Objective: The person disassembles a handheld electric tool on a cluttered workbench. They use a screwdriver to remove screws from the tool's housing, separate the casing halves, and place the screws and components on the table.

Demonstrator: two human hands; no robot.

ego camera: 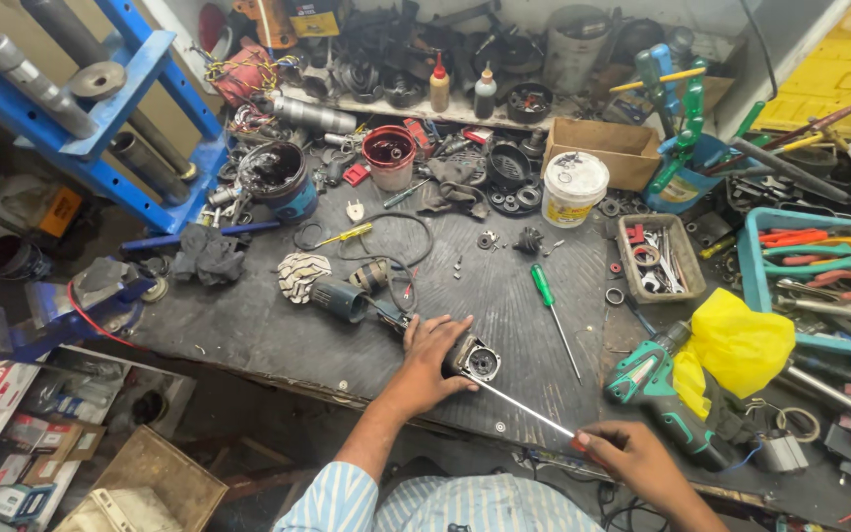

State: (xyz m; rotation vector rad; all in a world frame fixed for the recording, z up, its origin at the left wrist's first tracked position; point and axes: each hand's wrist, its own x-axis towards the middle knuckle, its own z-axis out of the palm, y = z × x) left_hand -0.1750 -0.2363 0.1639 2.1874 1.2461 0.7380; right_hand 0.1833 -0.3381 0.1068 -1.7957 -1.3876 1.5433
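Clutter hides much of the table [504, 296]. Lower centre, the left hand [432, 347] lies over a grey gear housing [475, 361], fingers curled on its left side. Lower right, right hand [622, 455] fingers pinch a long screwdriver [524, 409], tip at the housing, handle hidden.

a single head-worn view looks steeply down, from close above, onto the cluttered workbench [278, 325] and hands.

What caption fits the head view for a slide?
Left hand steadies a grinder gear head while right hand works a long screwdriver into it.
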